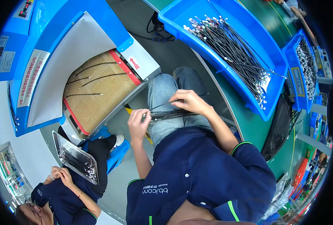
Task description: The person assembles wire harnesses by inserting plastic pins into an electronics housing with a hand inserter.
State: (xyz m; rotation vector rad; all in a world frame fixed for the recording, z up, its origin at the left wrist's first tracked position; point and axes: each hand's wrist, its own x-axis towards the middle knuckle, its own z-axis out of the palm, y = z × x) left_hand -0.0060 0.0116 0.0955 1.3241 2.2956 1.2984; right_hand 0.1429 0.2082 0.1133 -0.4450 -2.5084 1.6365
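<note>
A bundle of thin black cables (169,115) with small white connectors lies across my thighs. Just above it, one black cable (159,106) stretches between my two hands. My left hand (138,122) pinches its left end, close to the connectors of the bundle. Farther right, my right hand (192,102) closes its fingers around the other part of that cable, over the bundle. Several similar black cables (100,78) lie spread on the tan mesh belt (95,103) of a blue and white machine at my left.
A large blue bin (266,41) of black cables stands on the green table (226,88) at my right, with a smaller blue bin (299,67) beyond. At lower left a seated co-worker (67,191) handles cables over a metal tray (93,161). A blue stool (118,157) stands nearby.
</note>
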